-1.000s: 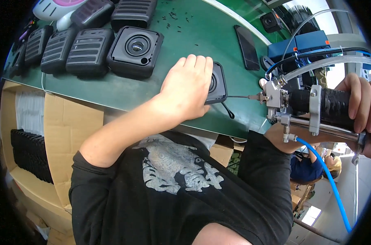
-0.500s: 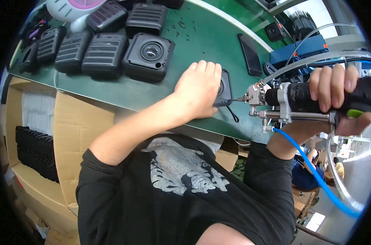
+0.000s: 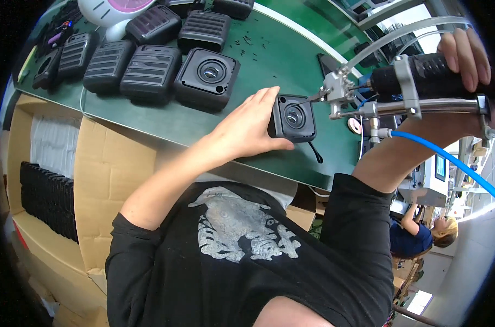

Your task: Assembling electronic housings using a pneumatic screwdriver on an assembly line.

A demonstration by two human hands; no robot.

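Observation:
A black square speaker case [image 3: 301,129] with a round opening in its face lies on the bench, a short strap loop [image 3: 316,152] hanging off its near corner. My left hand [image 3: 246,128] grips its left side, thumb along the near edge and fingers at the far left corner. In my right hand [image 3: 465,59] is a powered screwdriver [image 3: 392,84], held on its side by the thick black body. Its thin bit reaches over the far edge of the case; whether it touches a screw I cannot tell. A blue air hose [image 3: 438,155] runs from it.
Several similar black cases [image 3: 149,73] stand along the left of the green bench [image 3: 264,60]. Small dark screws [image 3: 247,46] lie scattered beyond. A pink-and-white device [image 3: 114,8] is at the far left. Below stands an open cardboard box [image 3: 114,185]. A person [image 3: 414,237] is at the right.
My left hand has gone from lying over the case to gripping its left side, uncovering the face. The screwdriver has shifted from the near right corner to the far edge.

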